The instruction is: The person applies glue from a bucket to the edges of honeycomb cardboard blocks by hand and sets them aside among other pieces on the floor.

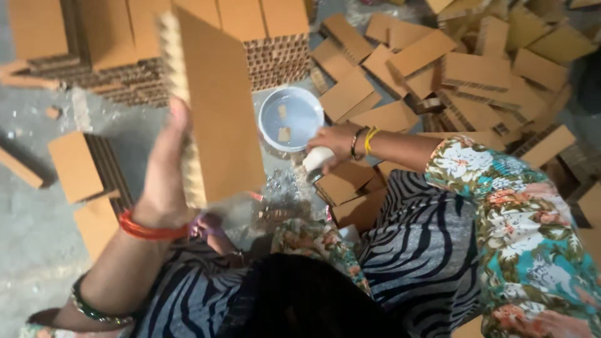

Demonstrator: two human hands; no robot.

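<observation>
The left hand [164, 188] gripped a raised honeycomb cardboard slab [213, 103], its fingers hidden behind it. The right hand [335, 145] clutched a blurred white object [316, 159] beside the white bowl [290, 117]; loose cardboard pieces [463, 81] crowded the right, with bare floor [28, 225] left.

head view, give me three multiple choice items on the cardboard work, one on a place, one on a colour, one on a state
1. Where is the white bowl?
A. on the floor between the stacked cardboard and the loose pile
B. on the person's lap
C. on top of the stack

2. What colour is the bangle on the left wrist?
A. blue
B. red-orange
C. white

3. How is the cardboard panel in the left hand?
A. flat on the floor
B. folded in two
C. lifted on edge

Answers: 1 A, it sits on grey floor between them. 2 B, a red-orange ring circles the wrist. 3 C, the hand's grip holds its honeycomb edge up.
</observation>
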